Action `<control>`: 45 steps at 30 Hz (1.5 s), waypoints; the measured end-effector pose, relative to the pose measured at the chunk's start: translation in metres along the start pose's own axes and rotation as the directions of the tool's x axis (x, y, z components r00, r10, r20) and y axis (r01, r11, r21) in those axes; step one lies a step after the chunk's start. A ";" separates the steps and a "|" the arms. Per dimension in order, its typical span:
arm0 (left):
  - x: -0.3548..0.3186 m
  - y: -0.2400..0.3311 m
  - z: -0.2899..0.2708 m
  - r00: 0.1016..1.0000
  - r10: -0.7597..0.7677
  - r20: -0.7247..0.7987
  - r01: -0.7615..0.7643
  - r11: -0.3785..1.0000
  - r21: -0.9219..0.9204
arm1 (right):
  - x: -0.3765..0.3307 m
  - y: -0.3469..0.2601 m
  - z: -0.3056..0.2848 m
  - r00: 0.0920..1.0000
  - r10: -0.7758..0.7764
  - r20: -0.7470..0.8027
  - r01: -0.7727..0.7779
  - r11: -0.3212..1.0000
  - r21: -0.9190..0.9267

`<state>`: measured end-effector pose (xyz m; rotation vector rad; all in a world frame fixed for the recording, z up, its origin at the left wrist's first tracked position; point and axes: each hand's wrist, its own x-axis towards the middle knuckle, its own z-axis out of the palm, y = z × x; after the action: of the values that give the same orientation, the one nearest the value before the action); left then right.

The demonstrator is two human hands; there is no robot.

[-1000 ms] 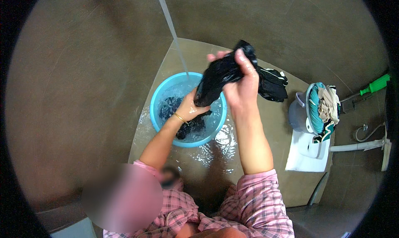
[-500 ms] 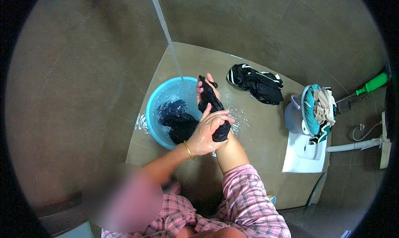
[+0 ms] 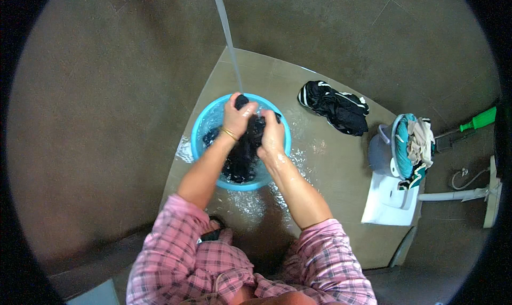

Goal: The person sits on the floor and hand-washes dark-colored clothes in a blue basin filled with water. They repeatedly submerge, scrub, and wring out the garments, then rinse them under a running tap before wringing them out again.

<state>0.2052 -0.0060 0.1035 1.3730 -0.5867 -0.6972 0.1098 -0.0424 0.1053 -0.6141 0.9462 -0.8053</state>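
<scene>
My left hand [image 3: 239, 116], with a gold bangle at its wrist, is closed on a wet black garment [image 3: 242, 158] over the light-blue basin [image 3: 212, 177]. My right hand [image 3: 271, 132] grips the same cloth just to the right, fingers bent round it. Between the hands the garment hangs down into the water. More dark cloth lies at the left inside the basin, and I cannot tell whether it is a separate piece. A thin stream of water [image 3: 226, 30] runs down from above into the basin's far side.
A black garment with white stripes [image 3: 341, 110] lies heaped on the tiled floor [image 3: 330, 171]. A grey bucket [image 3: 382, 151] full of clothes stands at the right by a white ceramic fixture [image 3: 378, 203]. A white pipe [image 3: 448, 197] and a green-handled tool [image 3: 479, 119] are beyond it. Water has splashed around the basin.
Both hands have moved left and over the basin with the black garment. Before, they held it bunched above the right rim; now it hangs into the water.
</scene>
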 end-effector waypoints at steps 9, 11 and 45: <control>0.015 -0.151 -0.073 0.988 -0.067 -0.136 0.113 0.921 0.374 | 0.088 0.063 -0.080 0.824 -0.407 0.394 0.537 0.340 -0.772; -0.009 -0.169 -0.065 0.999 -0.053 -0.007 0.045 0.752 0.658 | 0.065 0.087 -0.073 0.841 -0.261 0.475 0.526 0.185 -0.830; 0.035 -0.115 -0.031 0.997 0.072 0.014 -0.069 0.851 0.521 | 0.048 0.020 -0.030 0.981 -0.096 0.167 0.150 0.925 -0.349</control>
<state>0.2399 -0.0183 -0.0148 1.8466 -0.8604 -0.4867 0.1065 -0.0739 0.0541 -1.0481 0.9322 -0.6895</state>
